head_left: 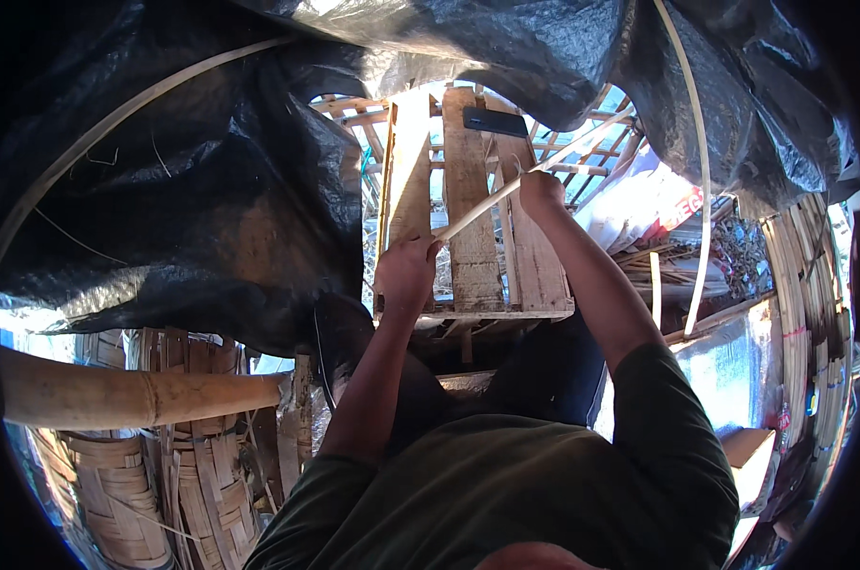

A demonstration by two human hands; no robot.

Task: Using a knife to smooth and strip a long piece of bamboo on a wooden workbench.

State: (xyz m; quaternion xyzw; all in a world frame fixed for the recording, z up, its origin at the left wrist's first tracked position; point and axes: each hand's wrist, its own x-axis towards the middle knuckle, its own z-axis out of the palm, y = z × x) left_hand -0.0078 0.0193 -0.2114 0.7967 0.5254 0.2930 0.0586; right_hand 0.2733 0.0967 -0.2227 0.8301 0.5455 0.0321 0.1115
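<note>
Sack (631, 201): red lettering, right of bench (476, 271).
My left hand (408, 271): grips pale strip (482, 207) over bench's left.
My right hand (542, 194): grips strip, bench's right.

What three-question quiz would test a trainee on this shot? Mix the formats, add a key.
1. True or false: the phone lies on the boards.

2. What do the left hand and the right hand both grip?
A) a knife
B) a pale strip
C) a rope

3. Fill in: the hand nearer the phone is the ____ one.

Key: 1 true; 2 B; 3 right.
</note>
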